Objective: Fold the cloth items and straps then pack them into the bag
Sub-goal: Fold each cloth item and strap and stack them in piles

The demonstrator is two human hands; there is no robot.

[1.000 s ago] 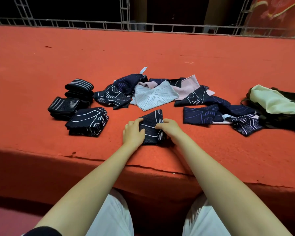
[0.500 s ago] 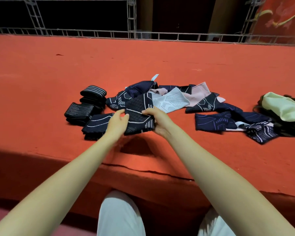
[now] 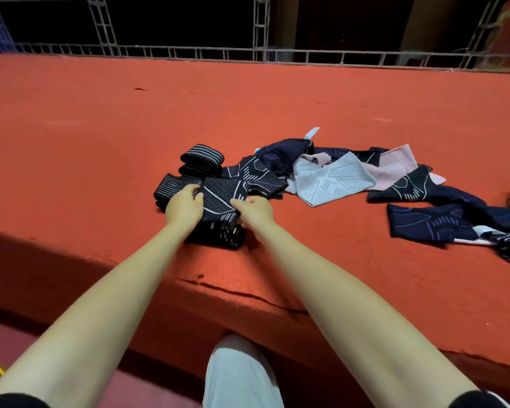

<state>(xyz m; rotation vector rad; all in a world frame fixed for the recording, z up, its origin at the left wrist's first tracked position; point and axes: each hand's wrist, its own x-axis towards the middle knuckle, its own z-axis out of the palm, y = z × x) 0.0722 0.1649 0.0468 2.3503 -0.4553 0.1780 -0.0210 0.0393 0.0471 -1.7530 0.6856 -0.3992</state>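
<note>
Both hands, left hand [image 3: 184, 208] and right hand [image 3: 255, 212], grip folded cloth [image 3: 223, 198] over stack [image 3: 218, 232]. Letting go off-centre may unfold it or topple stack

both hands [image 3: 218, 208] gripping folded dark cloth [image 3: 223, 198] over folded stack [image 3: 218, 234], red carpet [image 3: 100, 128]

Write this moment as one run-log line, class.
step: stacking | left hand + right hand: grip folded cloth | on: stack | unfolded pile: waiting | bag: barely in view
</note>
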